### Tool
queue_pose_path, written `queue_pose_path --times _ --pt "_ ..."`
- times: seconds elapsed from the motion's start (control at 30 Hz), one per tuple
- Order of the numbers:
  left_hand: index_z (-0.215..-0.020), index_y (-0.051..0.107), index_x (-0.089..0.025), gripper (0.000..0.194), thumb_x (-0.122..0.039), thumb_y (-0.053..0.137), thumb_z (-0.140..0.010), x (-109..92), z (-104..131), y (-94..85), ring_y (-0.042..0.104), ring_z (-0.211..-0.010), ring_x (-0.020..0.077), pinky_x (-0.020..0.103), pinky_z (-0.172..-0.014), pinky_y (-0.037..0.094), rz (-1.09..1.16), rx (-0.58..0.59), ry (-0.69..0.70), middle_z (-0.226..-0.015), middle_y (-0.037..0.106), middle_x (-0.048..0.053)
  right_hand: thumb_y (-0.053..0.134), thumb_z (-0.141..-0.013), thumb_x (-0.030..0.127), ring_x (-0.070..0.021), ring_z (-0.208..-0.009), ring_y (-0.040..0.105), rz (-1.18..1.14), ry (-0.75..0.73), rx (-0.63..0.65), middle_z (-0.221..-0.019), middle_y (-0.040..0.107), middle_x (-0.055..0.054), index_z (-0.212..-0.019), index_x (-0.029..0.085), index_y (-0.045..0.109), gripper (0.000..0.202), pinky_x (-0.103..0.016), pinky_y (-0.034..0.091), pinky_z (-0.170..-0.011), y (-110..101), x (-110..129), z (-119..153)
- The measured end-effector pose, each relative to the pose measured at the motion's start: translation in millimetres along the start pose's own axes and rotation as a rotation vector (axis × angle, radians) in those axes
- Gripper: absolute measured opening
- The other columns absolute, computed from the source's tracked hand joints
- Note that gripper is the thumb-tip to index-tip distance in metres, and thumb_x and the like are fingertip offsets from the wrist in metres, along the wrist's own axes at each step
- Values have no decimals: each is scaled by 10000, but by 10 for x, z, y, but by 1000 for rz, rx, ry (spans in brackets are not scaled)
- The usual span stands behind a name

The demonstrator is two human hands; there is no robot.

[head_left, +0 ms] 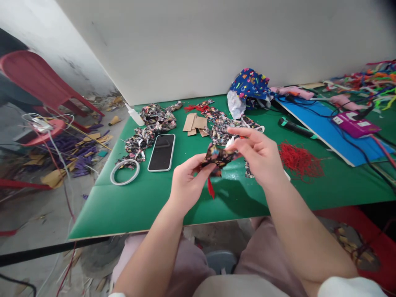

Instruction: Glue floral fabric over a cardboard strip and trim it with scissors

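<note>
My left hand grips a small dark floral fabric piece between thumb and fingers, above the green table. A red tassel hangs below the fabric. My right hand is closed in a pinch at the fabric's right end; its fingertips partly cover that end. A small white object shows behind the right fingers, too hidden to name. Beyond my hands lies a heap of similar floral fabric, along with cut cardboard pieces. Loose red threads lie right of my right hand.
On the green table are a phone, a tape roll, a white squeeze bottle and crumpled floral strips. Rightward lie a blue board, a purple box, cables and a blue patterned cloth.
</note>
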State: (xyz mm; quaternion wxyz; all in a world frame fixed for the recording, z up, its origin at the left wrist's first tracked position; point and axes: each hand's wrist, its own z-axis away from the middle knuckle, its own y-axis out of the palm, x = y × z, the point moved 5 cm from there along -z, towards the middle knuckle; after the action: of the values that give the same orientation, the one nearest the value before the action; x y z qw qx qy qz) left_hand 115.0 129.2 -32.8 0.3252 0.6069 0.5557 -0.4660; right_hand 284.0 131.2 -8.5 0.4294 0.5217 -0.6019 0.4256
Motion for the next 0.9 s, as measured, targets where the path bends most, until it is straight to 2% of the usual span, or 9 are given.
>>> queue_pose_path --times 0.1,0.17,0.33,0.47,0.6,0.67,0.73,0.83,0.9 --pt "-1016 699 -245 308 -46 572 -818 -187 29 -74 646 -1026 196 372 -925 510 -226 -71 386 -1037 722 15 542 -855 463 -134 -742 662 -43 65 -48 -769 698 -15 -1068 221 631 335 -232 534 -601 -37 -20 -15" --pt "-1030 693 -255 357 -10 559 -807 -269 69 -78 609 -1101 214 452 -1001 451 -391 -113 591 -1065 715 20 501 -849 539 -132 -686 652 -72 132 47 -736 678 -13 -1101 220 613 421 -227 526 -548 7 -61 -17" --pt "-1104 654 -239 412 -10 568 -772 -256 89 6 550 -1175 240 500 -1038 397 -622 -65 718 -1131 689 58 634 -806 363 -108 -585 591 -51 147 240 -631 599 60 -1274 308 483 495 -228 512 -556 116 -66 41" --pt "-1199 590 -203 522 8 442 -744 -217 52 53 444 -1285 259 521 -1072 336 -608 82 629 -1286 588 104 571 -847 248 -163 -786 661 290 -16 223 -896 693 6 -1334 327 435 513 -292 532 -706 54 30 70" --pt "-1211 586 -192 455 -49 454 -801 -185 9 42 364 -1345 263 503 -1116 252 -659 96 493 -1368 510 123 562 -846 201 -190 -825 677 693 -149 361 -989 706 18 -1368 383 407 574 -334 526 -781 75 54 113" --pt "-1234 575 -193 400 -142 515 -842 -123 -6 78 406 -1317 265 490 -1129 222 -679 166 407 -1333 545 120 547 -851 175 -184 -833 674 740 -196 378 -969 711 25 -1379 374 395 585 -326 525 -791 88 57 122" --pt "-1237 578 -219 381 -231 548 -858 -32 -17 110 542 -1186 249 451 -1088 312 -650 226 283 -1217 635 94 541 -852 159 -171 -836 672 720 -216 340 -947 713 31 -1377 358 404 578 -305 529 -779 82 63 115" --pt "-1085 673 -252 258 -273 570 -849 93 -30 106 658 -913 212 336 -860 486 -554 207 86 -1000 722 49 582 -825 147 -151 -814 673 653 -235 250 -902 712 45 -1343 355 452 573 -280 539 -758 50 89 96" --pt "-948 715 -255 168 -265 607 -820 132 -35 89 658 -793 193 286 -736 492 -489 161 7 -882 732 26 608 -808 135 -138 -815 672 615 -261 205 -909 707 45 -1305 349 501 551 -271 540 -784 29 113 89"
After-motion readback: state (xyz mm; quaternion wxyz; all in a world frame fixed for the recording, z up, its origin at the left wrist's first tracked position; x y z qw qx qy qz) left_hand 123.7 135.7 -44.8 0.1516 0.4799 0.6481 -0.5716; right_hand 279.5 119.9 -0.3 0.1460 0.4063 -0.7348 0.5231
